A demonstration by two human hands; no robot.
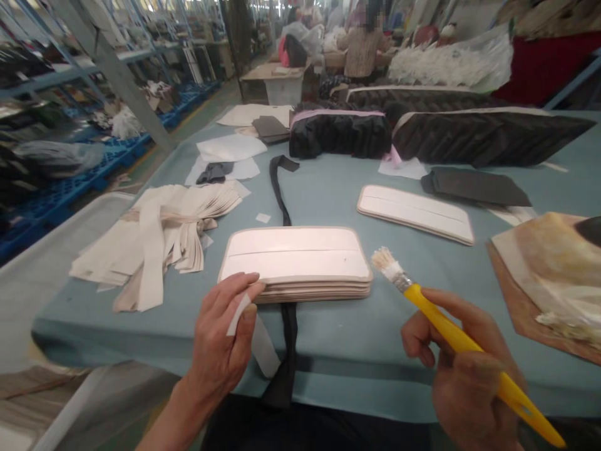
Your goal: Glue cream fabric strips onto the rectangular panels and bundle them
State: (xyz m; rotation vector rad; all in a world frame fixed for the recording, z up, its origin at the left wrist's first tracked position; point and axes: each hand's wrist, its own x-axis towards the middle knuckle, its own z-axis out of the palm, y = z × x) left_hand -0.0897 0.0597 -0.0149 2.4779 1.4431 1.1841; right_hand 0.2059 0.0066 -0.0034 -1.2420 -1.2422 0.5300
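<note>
My left hand (224, 341) pinches a narrow white strip (256, 332) between thumb and fingers, right at the front left corner of a stack of white padded panels (295, 260). My right hand (462, 369) grips a yellow-handled brush (451, 335), its pale bristles hovering just off the stack's right end. A long black strap (284, 263) runs under the stack and hangs over the table's front edge.
A pile of beige strips (159, 235) lies at the left. A single white panel (416, 213) and a dark flat piece (474, 185) lie behind the brush. A stained board (544, 282) sits at the right. Black pleated bundles (422, 128) line the back. A person works beyond the table.
</note>
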